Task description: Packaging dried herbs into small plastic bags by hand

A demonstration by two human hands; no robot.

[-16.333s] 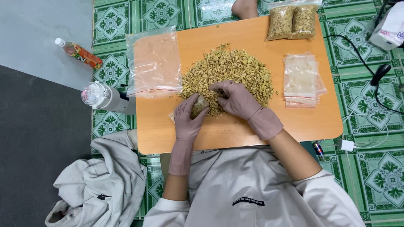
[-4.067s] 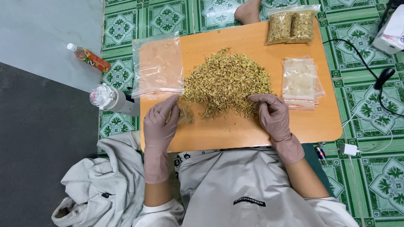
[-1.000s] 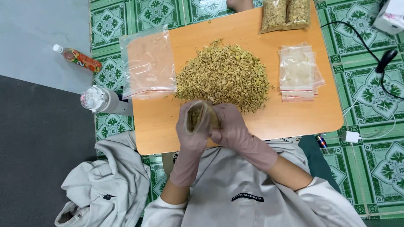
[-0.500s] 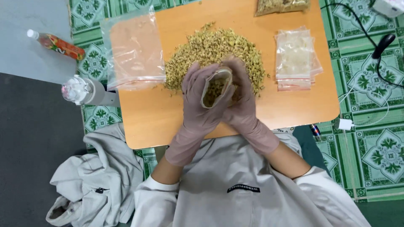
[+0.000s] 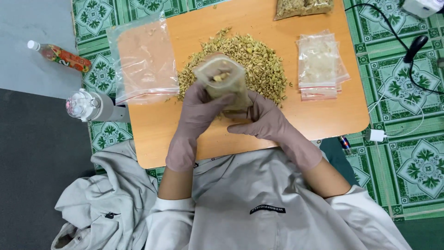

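Gloves (image 5: 199, 111) mauve; table (image 5: 323, 115) orange; floor tiles (image 5: 407, 157) green, patterned; heap (image 5: 259, 60) probably yellowish.

A small clear bag (image 5: 221, 79) of yellowish bits stood raised over the table's near middle, a large clear empty bag (image 5: 144, 58) lay at its left edge, a stack of small red-striped bags (image 5: 320, 65) near its right edge, and two filled bags (image 5: 303, 6) at its far edge.

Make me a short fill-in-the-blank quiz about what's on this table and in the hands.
1. Both hands, left hand and right hand, wear ____.
2. They hold a small clear bag above the ____ of dried bits.
3. The stack of empty bags lies on the person's ____ side.
4. The table top is made of ____.

Missing words: gloves; pile; right; wood
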